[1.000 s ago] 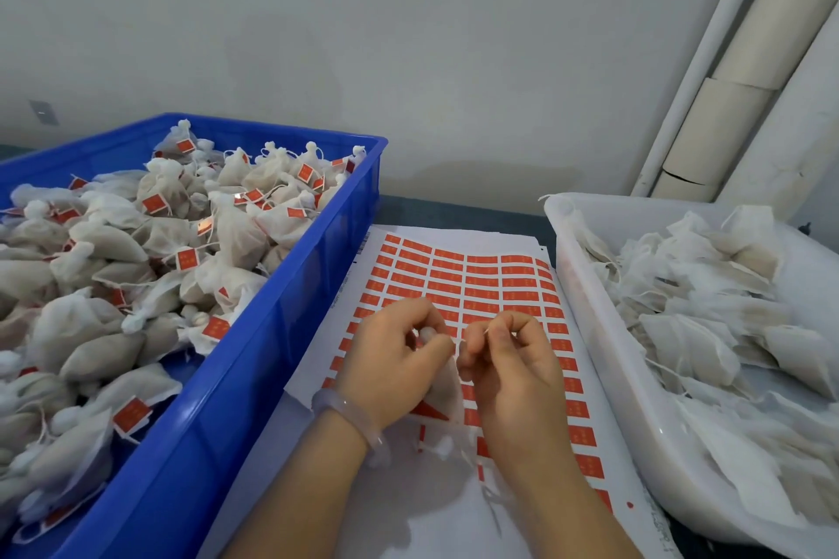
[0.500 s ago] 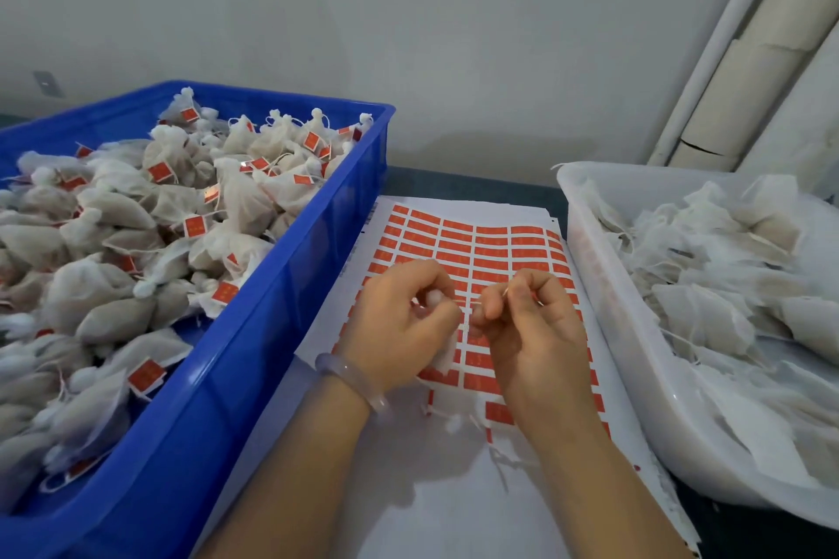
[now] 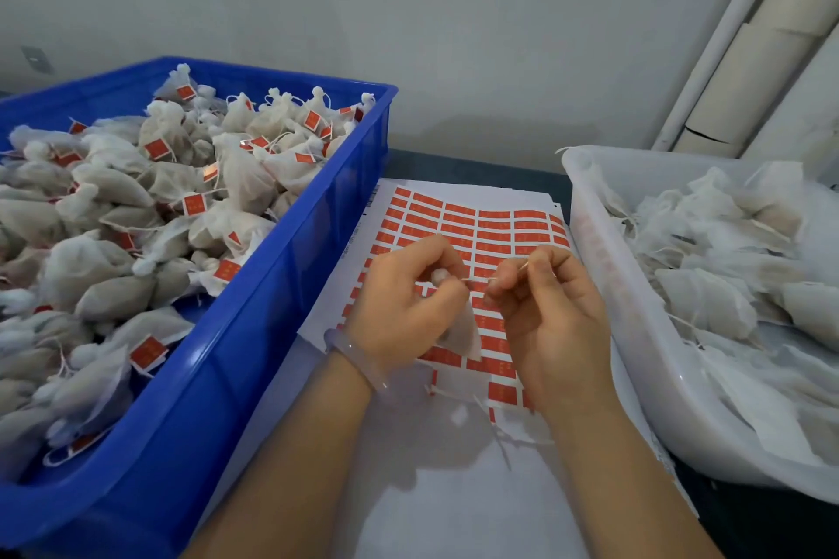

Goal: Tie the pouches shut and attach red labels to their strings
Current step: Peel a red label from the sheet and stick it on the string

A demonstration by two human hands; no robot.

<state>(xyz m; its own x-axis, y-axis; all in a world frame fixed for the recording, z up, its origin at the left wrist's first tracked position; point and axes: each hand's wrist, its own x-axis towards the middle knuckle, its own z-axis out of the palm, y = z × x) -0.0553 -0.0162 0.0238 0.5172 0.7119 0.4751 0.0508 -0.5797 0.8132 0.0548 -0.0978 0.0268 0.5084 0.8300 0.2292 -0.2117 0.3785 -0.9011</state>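
Observation:
My left hand grips a small white mesh pouch by its gathered neck, and the pouch body hangs below my fingers. My right hand pinches the pouch's thin string, which runs taut between the two hands. Both hands hover over a white sheet of red labels lying on the table between two bins.
A blue crate at the left is heaped with tied pouches bearing red labels. A white tub at the right holds flat, untied pouches. Bits of string and peeled backing lie on the sheet near my wrists. A wall and pipes stand behind.
My hands have drawn a little apart, so the string now stretches between them. The view has shifted slightly upward and leftward.

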